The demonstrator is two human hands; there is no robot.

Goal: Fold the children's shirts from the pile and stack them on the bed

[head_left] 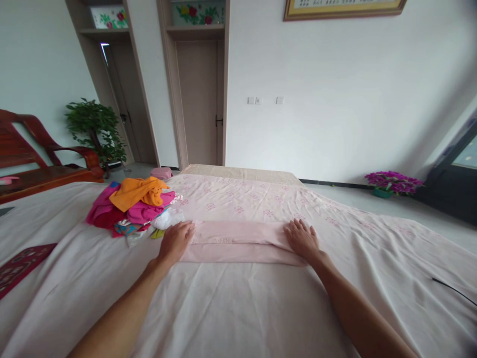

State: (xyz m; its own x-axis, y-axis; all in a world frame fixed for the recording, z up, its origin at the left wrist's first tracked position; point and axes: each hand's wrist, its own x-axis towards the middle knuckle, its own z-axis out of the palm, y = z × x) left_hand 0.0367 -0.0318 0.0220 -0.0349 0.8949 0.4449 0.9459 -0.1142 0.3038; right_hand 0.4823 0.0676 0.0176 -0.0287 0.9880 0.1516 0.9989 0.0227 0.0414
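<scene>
A pale pink cloth, folded into a long flat strip with a layered front edge, lies across the bed-like surface ahead of me. My left hand rests on its left end, fingers stretched forward and lying on the fabric; the thumb side is partly hidden. At the opposite end my right hand lies flat, palm down, with fingers slightly spread. Neither hand visibly grips the cloth. Just beyond my left hand is a heap of clothes in orange, magenta, red and white.
A pale sheet with pink flowers at its far part covers the surface. At left are a dark red patterned item and a wooden bench. A black cable lies at right. Purple flowers stand on the floor.
</scene>
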